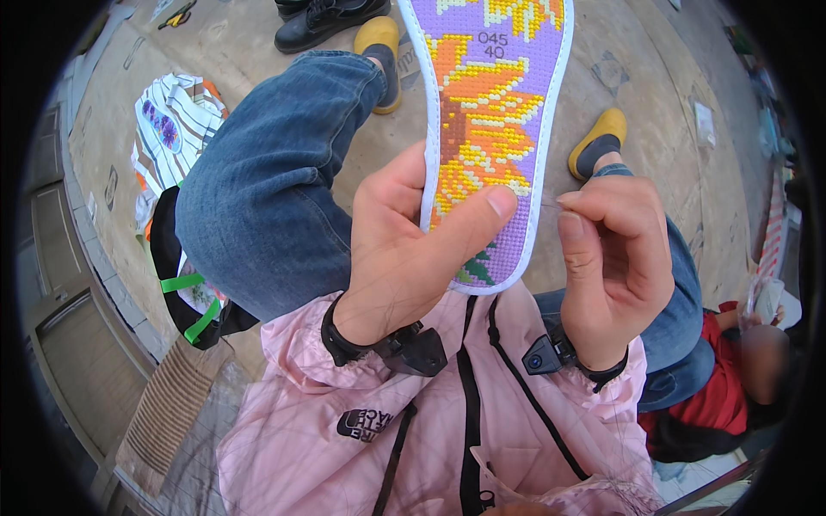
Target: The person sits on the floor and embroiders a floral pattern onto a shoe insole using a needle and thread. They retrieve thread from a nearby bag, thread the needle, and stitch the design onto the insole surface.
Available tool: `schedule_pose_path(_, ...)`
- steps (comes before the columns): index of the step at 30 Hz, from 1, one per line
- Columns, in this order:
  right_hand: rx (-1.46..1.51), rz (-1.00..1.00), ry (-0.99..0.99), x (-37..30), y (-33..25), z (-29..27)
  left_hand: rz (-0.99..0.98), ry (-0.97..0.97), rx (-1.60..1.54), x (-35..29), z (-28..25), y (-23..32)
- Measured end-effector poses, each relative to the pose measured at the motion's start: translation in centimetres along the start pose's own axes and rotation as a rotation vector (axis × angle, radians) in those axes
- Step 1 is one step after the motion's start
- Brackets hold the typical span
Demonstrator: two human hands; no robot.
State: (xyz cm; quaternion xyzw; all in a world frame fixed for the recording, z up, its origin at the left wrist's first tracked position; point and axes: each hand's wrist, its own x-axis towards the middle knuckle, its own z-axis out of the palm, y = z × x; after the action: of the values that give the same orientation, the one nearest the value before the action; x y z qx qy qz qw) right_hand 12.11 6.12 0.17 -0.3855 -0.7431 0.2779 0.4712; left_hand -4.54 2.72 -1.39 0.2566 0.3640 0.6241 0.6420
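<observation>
Upper centre, my left fingers [465,225] grip an insole [492,146], its flower [482,116] seemingly stitched. Right fingers [582,251] curl; grip, remaining work unclear.

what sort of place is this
Probably a casual sitting spot beside a building, perhaps outdoors: door-like panels line the left edge, a marked tan floor spreads ahead, and another person in red is close by on the right.

A tan floor [254,77], marked with a few darker patches, lies under soft, even light. Along its left edge runs grey edging [118,291], with brown panelled doors [89,335] beyond.
</observation>
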Motion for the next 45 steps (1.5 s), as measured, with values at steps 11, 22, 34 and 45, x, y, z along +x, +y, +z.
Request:
schedule_pose_path(11, -0.212, -0.098, 0.057, -0.1, -1.9, 0.1, 0.100, 0.006, -0.075, -0.1, -0.1, -0.5)
schedule_pose_path(22, -0.265, 0.003, 0.027, -1.0, -2.5, 0.7, 0.318, 0.039, 0.317, -0.3, 0.6, -0.6)
schedule_pose_path(34, -0.344, 0.102, 0.030, -0.9, -1.8, 1.4, 0.758, 0.057, 0.993, 0.9, 0.0, -1.8)
schedule_pose_path(45, 0.094, -0.038, -0.335, -1.9, 5.6, -1.7, 0.960, 0.022, 1.075, 1.6, -0.7, -1.4)
